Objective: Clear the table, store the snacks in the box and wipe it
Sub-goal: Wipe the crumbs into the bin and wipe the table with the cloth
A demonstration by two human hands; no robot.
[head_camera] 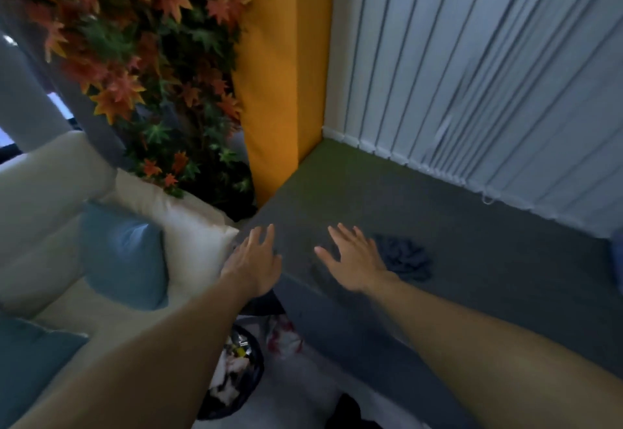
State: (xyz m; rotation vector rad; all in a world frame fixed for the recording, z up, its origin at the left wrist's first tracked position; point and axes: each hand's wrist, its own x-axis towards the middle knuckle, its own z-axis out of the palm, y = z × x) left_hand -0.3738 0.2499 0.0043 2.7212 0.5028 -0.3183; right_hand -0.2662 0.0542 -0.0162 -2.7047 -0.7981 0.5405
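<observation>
A grey table (472, 260) fills the right half of the view, tilted by my head angle. My left hand (254, 260) hovers with straight spread fingers over the table's left corner. My right hand (354, 260) is also flat and spread above the tabletop, holding nothing. A crumpled dark blue-grey cloth (409, 260) lies on the table just right of my right hand, touching or nearly touching its edge. Below the table's near edge stands a dark bin (236, 374) with wrappers and white scraps inside. No box is in view.
A cream sofa (50, 226) with blue cushions (124, 256) stands at left. Behind it are a plant with orange and green leaves (151, 74), an orange pillar (286, 74) and white vertical blinds (488, 74). A red-and-white bag (283, 334) lies by the bin.
</observation>
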